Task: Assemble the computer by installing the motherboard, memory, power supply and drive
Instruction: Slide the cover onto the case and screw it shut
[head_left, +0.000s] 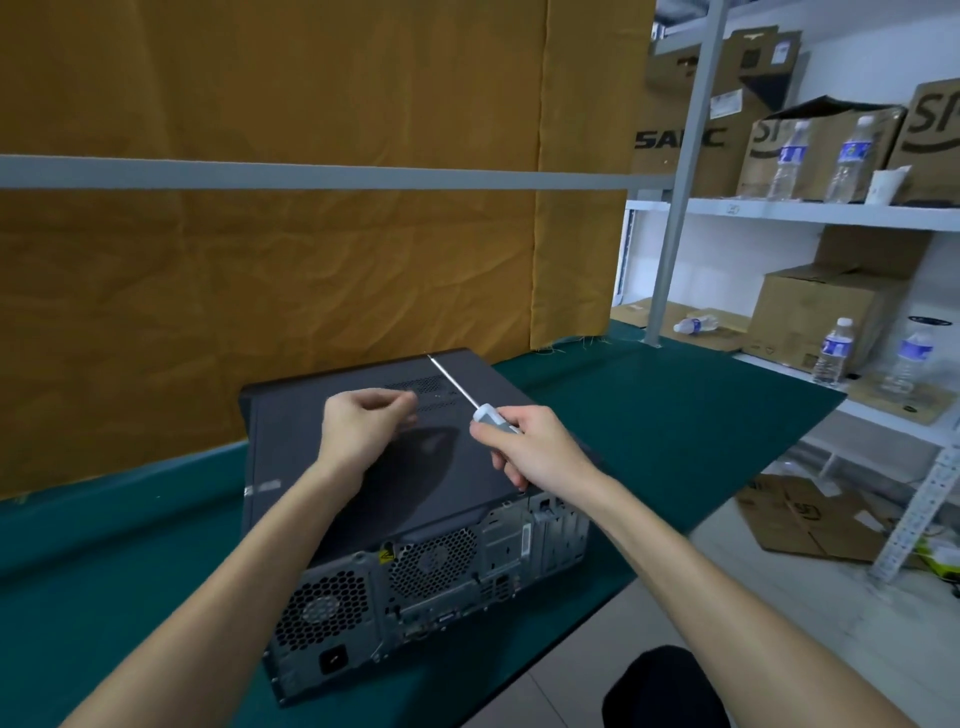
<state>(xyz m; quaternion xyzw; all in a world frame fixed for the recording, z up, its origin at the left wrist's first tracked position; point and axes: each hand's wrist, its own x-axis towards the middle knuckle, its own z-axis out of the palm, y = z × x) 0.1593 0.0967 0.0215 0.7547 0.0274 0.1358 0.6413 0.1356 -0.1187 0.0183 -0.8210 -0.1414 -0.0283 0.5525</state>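
the right hand (540, 447) is gripping a screwdriver (475, 402) by its pale handle, shaft pointing up and away. the left hand (363, 426) is hovering beside it, fingers curled, pinching something too small to tell. both are hanging over the closed case (395, 483), which is lying flat on the green desk (649, 415), rear ports facing the person.

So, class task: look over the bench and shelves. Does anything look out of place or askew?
One water bottle lies on its side on the lower shelf, while the other bottles stand upright. The computer case sits skewed to the edge of the green table. Nothing looks spilled or damaged.
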